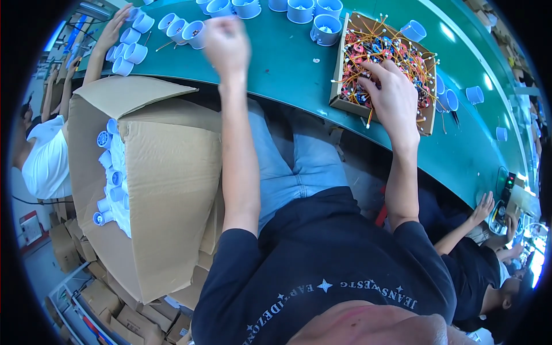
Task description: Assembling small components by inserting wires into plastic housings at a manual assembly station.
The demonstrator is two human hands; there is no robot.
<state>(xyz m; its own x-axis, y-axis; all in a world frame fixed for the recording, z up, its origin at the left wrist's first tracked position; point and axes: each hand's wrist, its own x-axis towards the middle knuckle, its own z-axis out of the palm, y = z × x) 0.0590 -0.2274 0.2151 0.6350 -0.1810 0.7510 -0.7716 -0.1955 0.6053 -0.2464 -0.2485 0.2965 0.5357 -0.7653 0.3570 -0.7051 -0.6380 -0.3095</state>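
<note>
My right hand [394, 95] reaches into a shallow cardboard tray [344, 107] heaped with small red and blue parts on orange wires with white connectors [376, 43]. Its thumb and index finger are apart above the pile, and the other fingertips are partly hidden. My left hand [229, 49] is raised over the near edge of the green table, smeared by motion, so its fingers cannot be made out. Just left of it stands a pale blue round cup [194, 34] with small parts inside. Similar cups [326, 30] stand behind and between my hands.
A large open cardboard box [172, 201] holding blue plastic pieces [115, 178] stands at my left. More cups [135, 53] cluster at the table's left end, where another person's hand [115, 26] reaches. Another person's hand [483, 208] rests near the right edge.
</note>
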